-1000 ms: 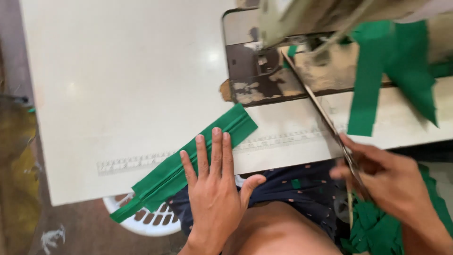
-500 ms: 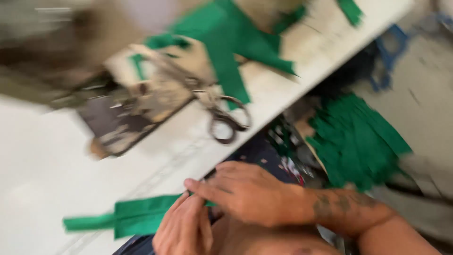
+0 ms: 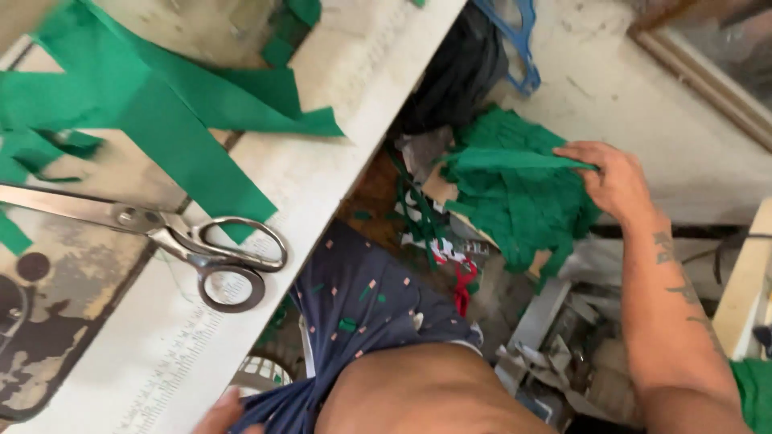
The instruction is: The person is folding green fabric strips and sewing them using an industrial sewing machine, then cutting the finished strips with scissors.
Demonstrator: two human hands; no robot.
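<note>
Reaching: right hand [image 3: 615,181] down beside the surface [image 3: 322,201], fingers pinched on a green strip [image 3: 515,158] atop the green pile [image 3: 523,205].
Handling: looks soft, light, floppy; best held near an end.
Left hand [image 3: 215,416]: barely visible, fingers unclear.
Scissors [image 3: 201,245]: lying on the surface.

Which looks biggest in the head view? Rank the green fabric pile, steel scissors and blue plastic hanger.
1. Heaped green fabric pile by the right hand.
2. Steel scissors on the white table, though nearer the camera.
3. Blue plastic hanger, partly cropped.
</note>
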